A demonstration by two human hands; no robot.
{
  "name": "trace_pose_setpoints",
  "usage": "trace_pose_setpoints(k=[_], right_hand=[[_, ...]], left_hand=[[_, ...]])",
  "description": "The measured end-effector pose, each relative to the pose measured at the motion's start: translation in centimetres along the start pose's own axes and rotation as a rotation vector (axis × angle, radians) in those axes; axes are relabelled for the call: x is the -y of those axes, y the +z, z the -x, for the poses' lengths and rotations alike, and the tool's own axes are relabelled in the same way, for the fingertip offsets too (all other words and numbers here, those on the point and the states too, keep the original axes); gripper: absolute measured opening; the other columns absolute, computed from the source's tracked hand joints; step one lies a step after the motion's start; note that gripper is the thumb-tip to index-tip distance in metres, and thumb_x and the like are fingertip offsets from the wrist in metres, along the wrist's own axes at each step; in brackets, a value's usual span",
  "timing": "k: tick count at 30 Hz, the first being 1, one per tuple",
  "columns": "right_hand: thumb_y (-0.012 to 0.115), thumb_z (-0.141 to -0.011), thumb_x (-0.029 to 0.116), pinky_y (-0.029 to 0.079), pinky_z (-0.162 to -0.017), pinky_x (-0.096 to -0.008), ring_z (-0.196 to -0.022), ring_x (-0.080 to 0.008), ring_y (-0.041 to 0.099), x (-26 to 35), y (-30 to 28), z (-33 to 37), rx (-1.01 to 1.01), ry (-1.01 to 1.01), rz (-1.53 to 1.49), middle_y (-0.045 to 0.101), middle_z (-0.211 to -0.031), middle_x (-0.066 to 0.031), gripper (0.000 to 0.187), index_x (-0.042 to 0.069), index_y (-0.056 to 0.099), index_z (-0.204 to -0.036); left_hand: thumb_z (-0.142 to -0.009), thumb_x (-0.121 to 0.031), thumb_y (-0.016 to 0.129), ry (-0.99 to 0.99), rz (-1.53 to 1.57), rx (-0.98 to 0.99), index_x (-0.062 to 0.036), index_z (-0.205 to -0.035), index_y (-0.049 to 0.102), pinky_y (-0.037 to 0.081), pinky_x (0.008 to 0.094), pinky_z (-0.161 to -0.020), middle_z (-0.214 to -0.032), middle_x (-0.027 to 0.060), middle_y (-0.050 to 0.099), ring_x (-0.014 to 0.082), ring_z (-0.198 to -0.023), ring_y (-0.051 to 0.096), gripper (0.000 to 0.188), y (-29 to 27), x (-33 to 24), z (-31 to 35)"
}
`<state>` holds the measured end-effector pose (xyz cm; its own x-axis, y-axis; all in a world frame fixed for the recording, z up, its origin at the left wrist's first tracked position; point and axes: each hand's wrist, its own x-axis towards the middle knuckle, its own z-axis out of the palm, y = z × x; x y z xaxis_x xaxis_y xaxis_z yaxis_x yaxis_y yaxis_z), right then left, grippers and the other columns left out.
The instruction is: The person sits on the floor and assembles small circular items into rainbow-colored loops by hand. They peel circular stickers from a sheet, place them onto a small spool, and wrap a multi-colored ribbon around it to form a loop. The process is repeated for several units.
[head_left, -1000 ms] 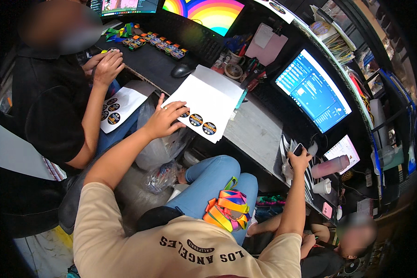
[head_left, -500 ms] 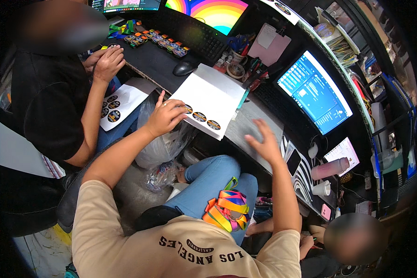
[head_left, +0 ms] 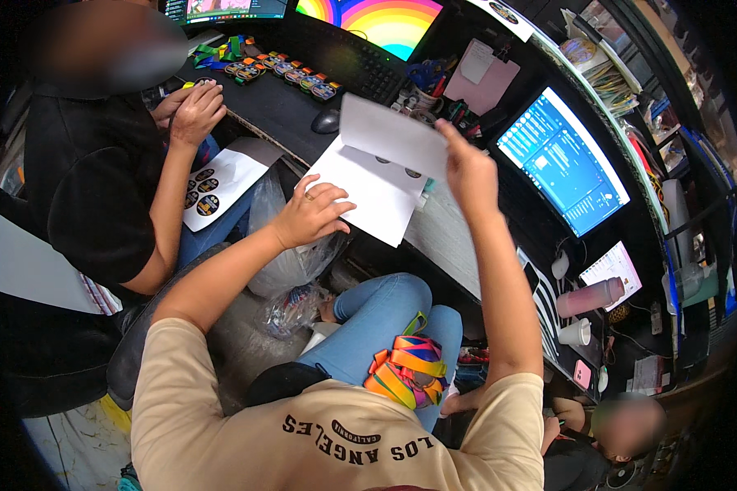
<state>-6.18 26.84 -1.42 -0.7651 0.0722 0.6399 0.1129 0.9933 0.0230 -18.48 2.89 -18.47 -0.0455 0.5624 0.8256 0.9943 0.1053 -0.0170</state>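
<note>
Your paper stack lies on the worktop, sides leading away, leaning right. Your left hand rests on its near left edge, fingers spread; your right hand grips the lifted sheet, hiding its far end and partly covering round prints.

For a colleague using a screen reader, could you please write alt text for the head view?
The right hand holds a raised sheet above a paper stack; the left hand lies at its edge. Colourful ribbons rest on the lap.
</note>
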Motion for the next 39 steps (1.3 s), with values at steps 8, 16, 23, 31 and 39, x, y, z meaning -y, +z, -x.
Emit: trace_pose_setpoints(k=[8,16,23,31,39], right_hand=[[0.060,-0.083,0.007,0.052,-0.071,-0.0355,-0.075,-0.0291,0.069,-3.0,-5.6,-3.6,-0.328,0.353,-0.052,0.069,-0.084,-0.0191,0.025,0.009,0.072,-0.105],[0.062,-0.081,0.001,0.053,-0.068,-0.0290,-0.074,-0.0197,0.070,-0.3,-6.6,-1.6,-0.549,0.098,-0.054,0.072,-0.090,-0.0112,0.028,0.012,0.073,-0.105],[0.062,-0.080,0.001,0.052,-0.068,-0.0299,-0.070,-0.0200,0.068,-1.1,-6.8,-1.3,-0.468,0.223,-0.010,0.071,-0.082,-0.0116,0.029,0.011,0.073,-0.104],[0.062,-0.079,0.000,0.052,-0.068,-0.0312,-0.068,-0.0194,0.067,-2.8,-6.8,-0.8,-0.489,0.313,-0.028,0.071,-0.080,-0.0124,0.029,0.009,0.074,-0.104],[0.061,-0.079,0.000,0.052,-0.069,-0.0309,-0.070,-0.0192,0.068,-2.8,-7.0,-0.4,-0.462,0.347,-0.026,0.072,-0.083,-0.0133,0.030,0.008,0.073,-0.105]], left_hand=[[-0.081,-0.024,0.068,0.045,0.025,0.066,-0.0185,-0.102,0.069,0.033,0.0459,-0.105,-0.103,-0.0042,0.066,0.0147,-0.104,0.059,0.022,-0.1,0.5,0.0],[-0.081,-0.016,0.065,0.034,0.086,0.025,-0.0180,-0.099,0.070,0.039,0.0450,-0.101,-0.097,-0.0041,0.067,0.0139,-0.095,0.061,0.018,0.0,0.4,0.1],[-0.082,-0.014,0.064,0.037,0.089,0.035,-0.0169,-0.098,0.070,0.040,0.0441,-0.100,-0.097,-0.0035,0.067,0.0135,-0.092,0.062,0.018,-0.1,0.3,0.0],[-0.082,-0.015,0.064,0.041,0.096,0.023,-0.0167,-0.098,0.070,0.040,0.0440,-0.100,-0.097,-0.0034,0.067,0.0135,-0.091,0.062,0.017,-0.1,0.3,0.1],[-0.082,-0.015,0.064,0.041,0.098,0.030,-0.0168,-0.099,0.070,0.040,0.0441,-0.100,-0.097,-0.0031,0.067,0.0142,-0.091,0.061,0.018,-0.1,0.3,0.1]])
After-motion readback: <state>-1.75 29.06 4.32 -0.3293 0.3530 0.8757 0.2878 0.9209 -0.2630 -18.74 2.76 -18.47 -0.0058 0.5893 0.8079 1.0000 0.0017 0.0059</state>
